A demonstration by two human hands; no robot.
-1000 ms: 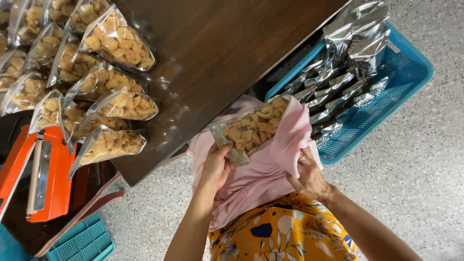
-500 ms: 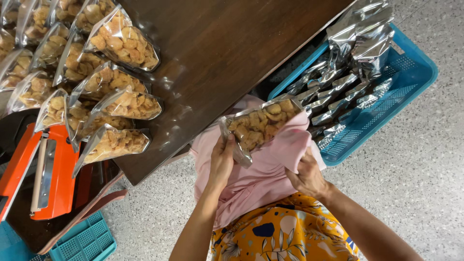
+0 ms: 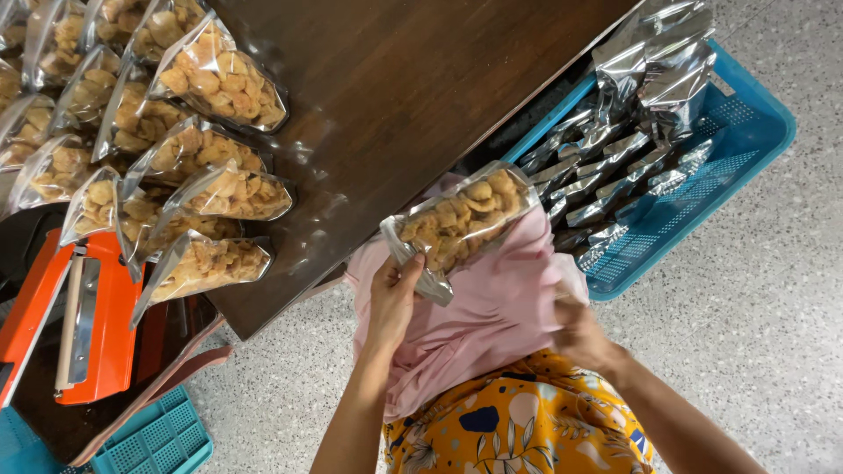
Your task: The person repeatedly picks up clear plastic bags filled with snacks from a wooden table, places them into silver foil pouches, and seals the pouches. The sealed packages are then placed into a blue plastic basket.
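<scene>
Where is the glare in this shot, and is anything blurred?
Head view: glare streaks the dark tabletop near the filled bags and flashes off the foil pouches in the blue crate; the left hand and its snack bag look sharp; the right hand is slightly soft.

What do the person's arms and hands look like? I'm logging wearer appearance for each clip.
Both arms are bare to the frame edge: no sleeves show. The left hand and right hand wear no gloves; no rings, watch or bracelets are visible. Below them is the person's garment, mustard yellow with a dark blue, white and orange floral print.
</scene>
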